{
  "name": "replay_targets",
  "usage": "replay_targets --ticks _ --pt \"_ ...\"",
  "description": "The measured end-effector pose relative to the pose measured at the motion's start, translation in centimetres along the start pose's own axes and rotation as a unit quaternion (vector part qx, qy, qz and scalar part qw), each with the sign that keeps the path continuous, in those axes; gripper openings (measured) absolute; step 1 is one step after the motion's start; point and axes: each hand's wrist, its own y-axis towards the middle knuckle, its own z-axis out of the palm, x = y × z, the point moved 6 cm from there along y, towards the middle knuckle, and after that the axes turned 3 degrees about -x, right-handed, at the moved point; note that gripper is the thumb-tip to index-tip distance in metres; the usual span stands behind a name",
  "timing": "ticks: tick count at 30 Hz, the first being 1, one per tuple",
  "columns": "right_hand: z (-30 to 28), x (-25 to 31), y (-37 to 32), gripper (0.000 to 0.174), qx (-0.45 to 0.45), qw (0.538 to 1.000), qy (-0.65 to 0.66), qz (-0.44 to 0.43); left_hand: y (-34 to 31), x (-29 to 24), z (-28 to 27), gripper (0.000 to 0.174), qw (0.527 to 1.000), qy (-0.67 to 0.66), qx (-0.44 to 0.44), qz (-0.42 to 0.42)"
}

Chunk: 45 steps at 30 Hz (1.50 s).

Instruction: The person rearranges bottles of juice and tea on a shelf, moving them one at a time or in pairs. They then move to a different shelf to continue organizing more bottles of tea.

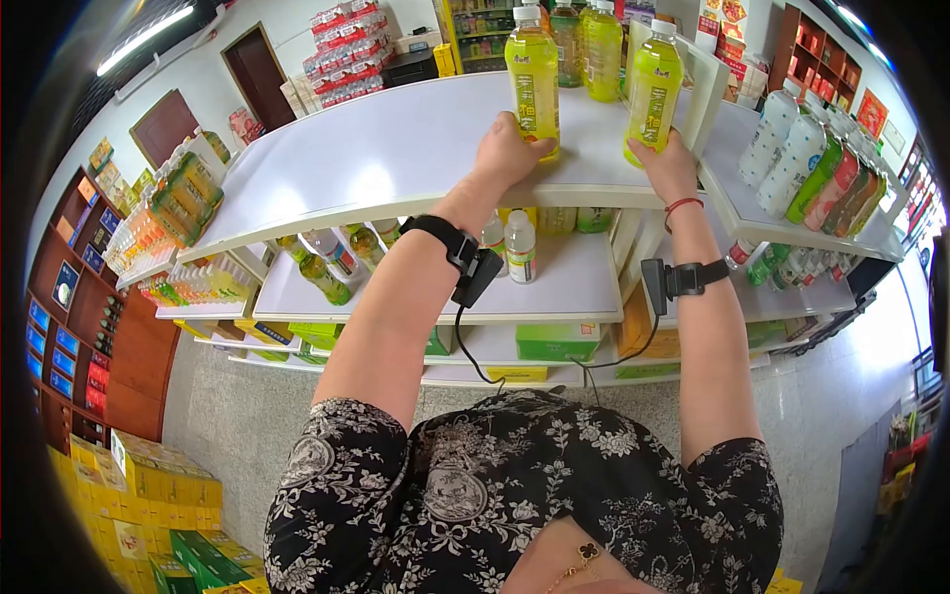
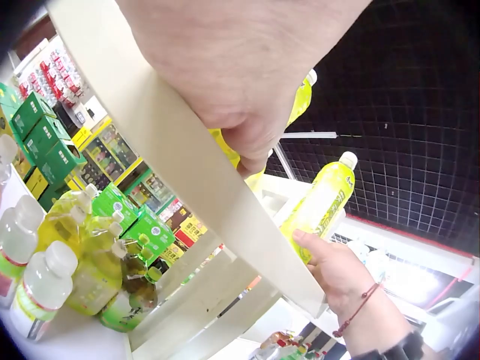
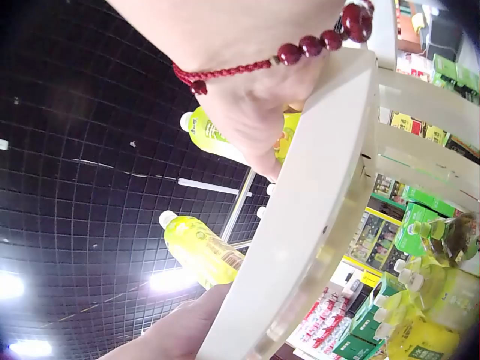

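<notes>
Yellow-green, white-capped plastic bottles (image 1: 535, 79): left hand (image 1: 508, 153), right hand (image 1: 669, 166) curling fingers round one each near front edge of white shelf (image 1: 336, 148); seemingly positioning; next probably needing release.

Just behind the right grip (image 1: 671, 166), a braided red bracelet (image 3: 232, 71) carries round dark-red beads (image 3: 310, 46). Behind the left grip (image 1: 507, 150) and the right one alike sits a black strap (image 1: 442, 241) carrying a black box (image 1: 482, 277), each trailing a thin black cable (image 1: 458, 337). Farther back, a short-sleeved black top (image 1: 574, 485) bears pale flowers (image 1: 638, 523); a gold chain (image 1: 564, 575) holds a dark clover pendant (image 1: 588, 550).
</notes>
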Motion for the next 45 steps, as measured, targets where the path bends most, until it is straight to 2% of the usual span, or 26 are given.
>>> replay_targets --ticks 11,14,18,21,22,23,24,25,27,29,30,32,34,35,37,38,40,45 --pt "-0.4 0.0 -0.1 0.046 -0.017 0.999 -0.008 -0.031 0.0 0.7 0.3 0.067 0.998 -0.024 -0.018 -0.046" --pt "0.5 -2.3 1.0 0.049 -0.005 0.999 0.02 -0.046 -0.1 0.6 0.5 0.061 0.997 -0.039 -0.031 -0.058" --pt "0.7 -3.8 2.1 0.057 0.013 0.999 0.032 -0.031 0.0 0.3 1.0 0.064 0.997 -0.041 -0.034 -0.058" --pt "0.4 -3.2 1.9 0.061 0.016 0.999 0.022 -0.023 -0.7 0.5 0.0 0.069 0.999 -0.018 0.02 -0.022" --pt "0.3 -3.4 2.1 0.061 0.015 0.999 0.025 -0.019 -0.9 1.0 -0.3 0.069 0.999 -0.015 0.013 -0.026" --pt "0.6 -4.1 2.4 0.061 0.017 0.999 0.028 -0.023 -1.2 1.6 -1.1 0.071 0.999 -0.03 -0.036 0.001" --pt "0.7 -4.9 3.0 0.057 0.016 0.994 0.099 -0.047 -1.3 2.3 -2.1 0.072 0.995 -0.046 -0.084 0.027" --pt "0.8 -5.8 3.6 0.053 0.014 0.983 0.17 -0.069 -1.3 3.8 -3.5 0.072 0.995 -0.045 -0.088 0.026" --pt "0.1 -8.7 4.7 0.048 0.004 0.97 0.236 -0.052 -2.7 7.2 -8.4 0.066 0.98 -0.154 -0.112 0.057" --pt "-2.1 -8.1 2.7 0.046 -0.151 0.966 0.196 -0.081 -4.4 12.2 -15.1 0.054 0.974 -0.184 -0.13 0.029" --pt "-3.1 -6.9 1.6 0.045 -0.182 0.968 0.158 -0.077 -4.4 16.2 -18.2 0.049 0.964 -0.167 -0.198 0.055" --pt "-4.4 -5.4 -0.2 0.045 -0.214 0.968 0.115 -0.069 -5.8 23.8 -26.0 0.051 0.941 -0.112 -0.315 0.058" --pt "-5.0 -3.9 -1.6 0.042 -0.259 0.953 0.115 -0.105 -7.8 31.0 -34.1 0.055 0.912 -0.052 -0.407 -0.024" --pt "-4.0 -2.2 -2.5 0.042 -0.263 0.953 0.113 -0.103 -8.7 34.6 -37.8 0.055 0.886 -0.01 -0.462 -0.021" --pt "-0.5 3.4 -4.3 0.037 -0.202 0.962 0.145 -0.117 -9.9 40.8 -43.9 0.058 0.847 0.03 -0.524 -0.085" --pt "2.0 6.1 -4.8 0.034 -0.174 0.955 0.188 -0.147 -10.2 42.9 -45.7 0.058 0.85 0.027 -0.52 -0.085" --pt "7.4 13.3 -6.9 0.031 -0.113 0.963 0.174 -0.171 -10.8 46.0 -49.0 0.065 0.814 0.132 -0.548 -0.14" --pt "19.9 28.3 -12.6 0.025 0.043 0.956 0.14 -0.256 -9.0 51.0 -51.5 0.07 0.85 0.119 -0.48 -0.179"
